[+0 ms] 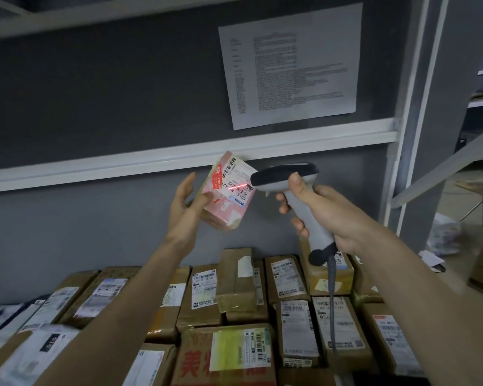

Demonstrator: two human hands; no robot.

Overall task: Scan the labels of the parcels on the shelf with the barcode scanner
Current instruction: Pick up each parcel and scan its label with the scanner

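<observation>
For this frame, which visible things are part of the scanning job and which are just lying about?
Part of the job:
- barcode scanner, gripped by the right hand
- pink parcel, held up by the left hand, red scan line on its label
- brown parcels on the shelf

Lying about:
- printed sheet on the wall
- crumpled white bag on the floor, far right

head view, close, facing shelf wall (123,107).
</observation>
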